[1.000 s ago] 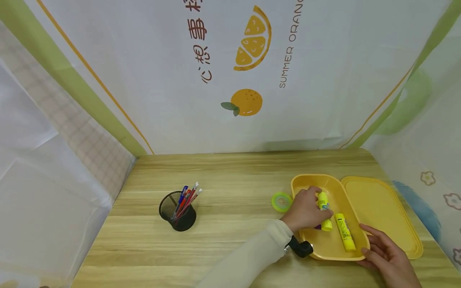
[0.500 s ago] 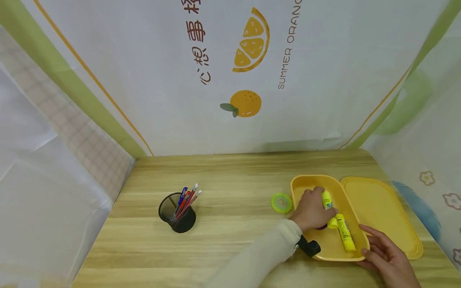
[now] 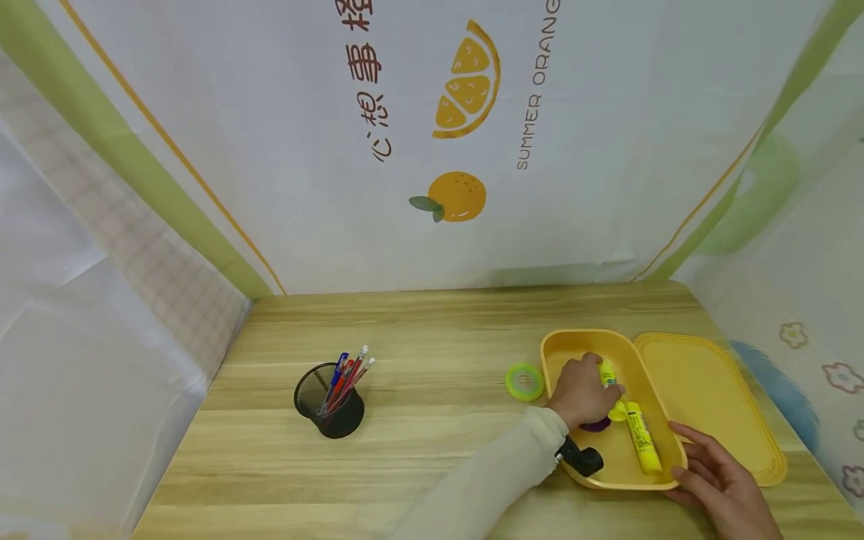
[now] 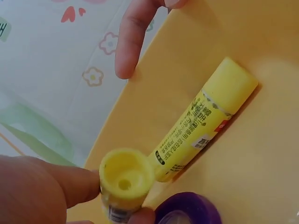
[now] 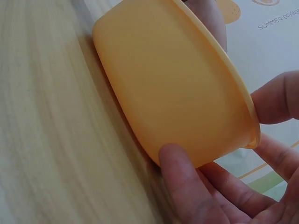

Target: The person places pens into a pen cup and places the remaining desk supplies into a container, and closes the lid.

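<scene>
My left hand (image 3: pixel 582 390) reaches into a yellow plastic box (image 3: pixel 664 420) and pinches a yellow glue stick (image 3: pixel 610 384) between thumb and fingers. In the left wrist view this glue stick (image 4: pixel 126 179) is tilted, its hollow round end facing the camera. A second glue stick (image 4: pixel 205 121) lies on the box floor beside it. Partly under my left hand is a purple tape roll (image 4: pixel 191 207), also on the box floor. My right hand (image 3: pixel 725 480) holds the box's near right corner, with the thumb and fingers around its outer wall and rim (image 5: pixel 233 74).
The flat yellow lid (image 3: pixel 715 405) lies right of the box. A green tape roll (image 3: pixel 524 382) sits just left of it. Farther left stands a black mesh pen holder (image 3: pixel 343 420) with pens and pencils. A printed white cloth (image 3: pixel 574 225) hangs behind the wooden table (image 3: pixel 432 337).
My left hand shifts the glue stick slightly right, then a little back left, its near end tilting up. More of the purple tape roll shows. My right hand stays on the box corner.
</scene>
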Action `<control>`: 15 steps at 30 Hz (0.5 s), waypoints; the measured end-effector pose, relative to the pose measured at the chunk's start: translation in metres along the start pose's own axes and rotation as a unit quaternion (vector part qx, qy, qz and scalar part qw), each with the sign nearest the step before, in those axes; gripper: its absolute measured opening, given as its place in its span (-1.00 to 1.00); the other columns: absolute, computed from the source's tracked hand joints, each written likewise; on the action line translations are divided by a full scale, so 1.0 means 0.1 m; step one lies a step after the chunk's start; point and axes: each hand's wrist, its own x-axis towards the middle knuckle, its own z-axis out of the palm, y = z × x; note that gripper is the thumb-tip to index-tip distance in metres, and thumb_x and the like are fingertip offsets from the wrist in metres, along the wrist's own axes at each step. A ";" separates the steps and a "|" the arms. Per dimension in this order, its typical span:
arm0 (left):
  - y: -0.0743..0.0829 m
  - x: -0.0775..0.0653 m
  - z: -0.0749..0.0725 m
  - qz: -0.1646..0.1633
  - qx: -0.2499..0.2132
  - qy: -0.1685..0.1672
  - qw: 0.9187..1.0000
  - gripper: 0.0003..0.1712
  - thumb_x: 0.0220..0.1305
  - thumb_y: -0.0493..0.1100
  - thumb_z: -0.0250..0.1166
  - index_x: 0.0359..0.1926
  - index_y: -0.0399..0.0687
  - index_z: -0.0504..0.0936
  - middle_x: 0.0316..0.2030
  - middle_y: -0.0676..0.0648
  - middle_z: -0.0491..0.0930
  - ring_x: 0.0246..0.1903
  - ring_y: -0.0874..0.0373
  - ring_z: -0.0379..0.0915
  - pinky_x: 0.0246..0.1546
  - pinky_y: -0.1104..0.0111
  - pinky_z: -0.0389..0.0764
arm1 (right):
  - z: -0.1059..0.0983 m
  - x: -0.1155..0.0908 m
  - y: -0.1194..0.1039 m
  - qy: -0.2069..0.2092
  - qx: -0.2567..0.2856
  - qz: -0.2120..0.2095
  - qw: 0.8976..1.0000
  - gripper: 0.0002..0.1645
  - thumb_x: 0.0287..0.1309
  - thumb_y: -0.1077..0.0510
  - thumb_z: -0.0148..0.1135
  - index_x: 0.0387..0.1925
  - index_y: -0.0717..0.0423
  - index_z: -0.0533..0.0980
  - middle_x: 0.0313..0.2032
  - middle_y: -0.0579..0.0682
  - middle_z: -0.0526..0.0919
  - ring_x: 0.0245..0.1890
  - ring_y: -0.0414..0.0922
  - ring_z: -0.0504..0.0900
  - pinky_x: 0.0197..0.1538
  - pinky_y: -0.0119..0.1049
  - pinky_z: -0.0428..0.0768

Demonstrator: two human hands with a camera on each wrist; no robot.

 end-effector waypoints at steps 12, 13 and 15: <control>0.02 0.02 0.02 -0.027 -0.023 0.010 0.999 -0.57 0.29 0.01 0.53 0.15 0.17 0.67 -0.06 0.07 0.64 -0.06 0.27 0.51 -0.09 0.45 0.59 | 0.03 0.00 -0.02 0.012 -0.030 0.030 0.999 -0.26 0.46 0.32 0.25 0.57 0.00 0.29 -0.13 -0.25 0.67 -0.19 -0.25 0.75 -0.25 -0.11 0.82; 0.02 0.01 0.02 -0.027 -0.026 0.008 0.999 -0.58 0.29 0.00 0.53 0.14 0.17 0.68 -0.07 0.08 0.63 -0.07 0.27 0.51 -0.10 0.45 0.58 | 0.03 0.00 -0.02 0.012 -0.030 0.031 0.999 -0.26 0.46 0.32 0.26 0.57 0.00 0.29 -0.13 -0.25 0.67 -0.19 -0.25 0.75 -0.25 -0.11 0.82; 0.02 0.01 0.02 -0.025 -0.032 0.006 0.999 -0.59 0.29 0.00 0.53 0.13 0.16 0.69 -0.08 0.08 0.64 -0.10 0.28 0.50 -0.12 0.46 0.58 | 0.03 0.00 -0.03 0.011 -0.028 0.030 0.999 -0.26 0.46 0.32 0.26 0.57 -0.01 0.29 -0.13 -0.24 0.68 -0.19 -0.24 0.75 -0.25 -0.11 0.82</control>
